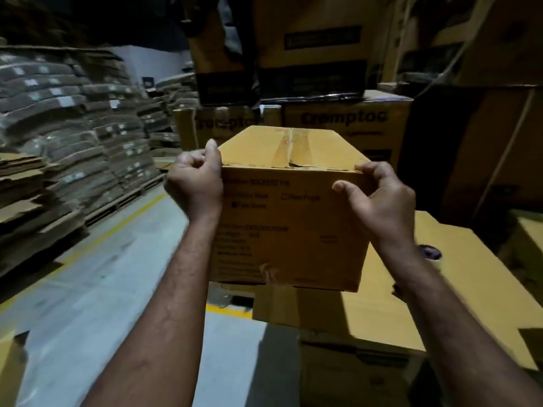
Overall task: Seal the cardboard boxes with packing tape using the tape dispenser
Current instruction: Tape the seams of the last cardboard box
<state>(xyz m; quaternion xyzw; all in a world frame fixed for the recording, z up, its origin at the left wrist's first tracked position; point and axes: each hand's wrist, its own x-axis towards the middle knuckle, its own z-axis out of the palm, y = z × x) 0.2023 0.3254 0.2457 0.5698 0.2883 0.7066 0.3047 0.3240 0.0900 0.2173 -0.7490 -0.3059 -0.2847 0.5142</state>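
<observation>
A brown cardboard box (pixel 289 230) with printed text on its near face is held up in the air in front of me. Clear tape runs along the seam of its closed top flaps. My left hand (pixel 195 180) grips the box's upper left corner, thumb on top. My right hand (pixel 379 198) grips the upper right corner, thumb pressed on the near face and fingers curled over the edge. A roll of tape (pixel 430 254) lies on a flat cardboard sheet (pixel 476 283) behind my right wrist, partly hidden by it. No dispenser handle is visible.
Stacked printed cartons (pixel 346 124) rise just behind the held box. Bundles of flattened cardboard on pallets (pixel 73 136) line the left side. A grey floor with a yellow line (pixel 117 221) runs between them. More cartons stand below on the right.
</observation>
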